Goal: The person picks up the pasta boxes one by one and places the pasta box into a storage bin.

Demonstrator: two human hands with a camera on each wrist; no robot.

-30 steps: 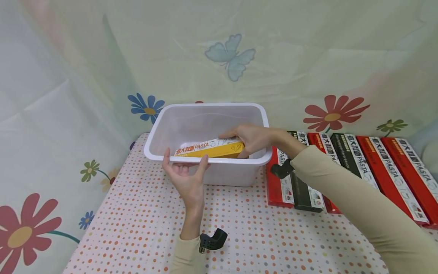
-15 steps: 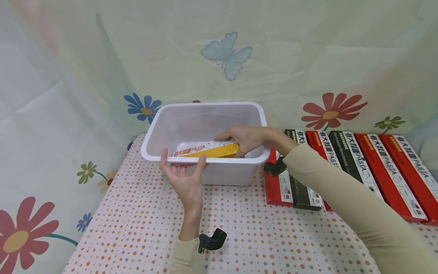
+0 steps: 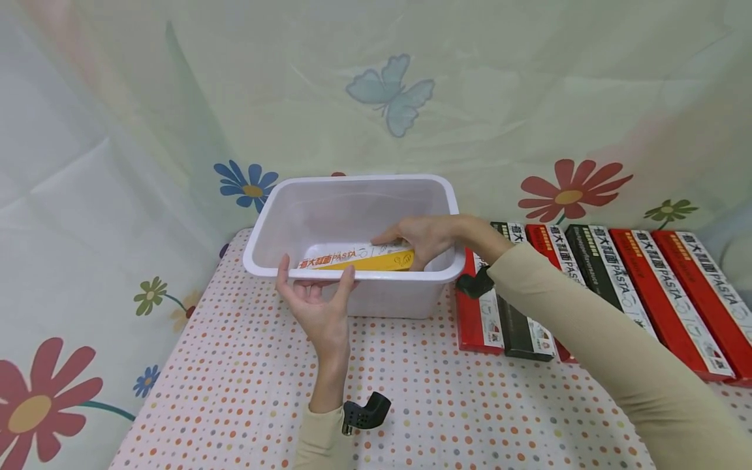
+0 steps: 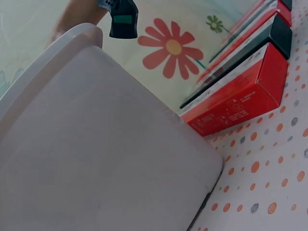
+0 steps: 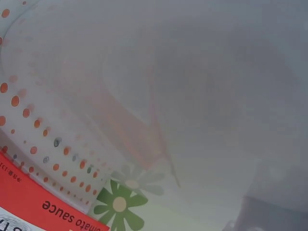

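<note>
A white plastic bin (image 3: 352, 185) stands at the back of the dotted table. My right hand (image 3: 420, 236) reaches inside it and grips one end of a yellow and white pasta box (image 3: 352, 256), which lies low in the bin. My left hand (image 3: 314, 301) holds the bin's near rim, thumb and fingers up against the wall. The left wrist view shows the bin's outer wall (image 4: 96, 159) close up and a red pasta box (image 4: 240, 98) beside it. The right wrist view shows only the bin's blurred wall (image 5: 192, 96).
A row of several red and black pasta boxes (image 3: 593, 287) lies on the table right of the bin. A floral cloth backdrop (image 3: 117, 130) hangs close behind and to the left. The dotted tablecloth (image 3: 446, 405) spreads in front of the bin.
The right hand has lowered the yellow pasta box a little deeper into the bin. The left hand stays on the rim.
</note>
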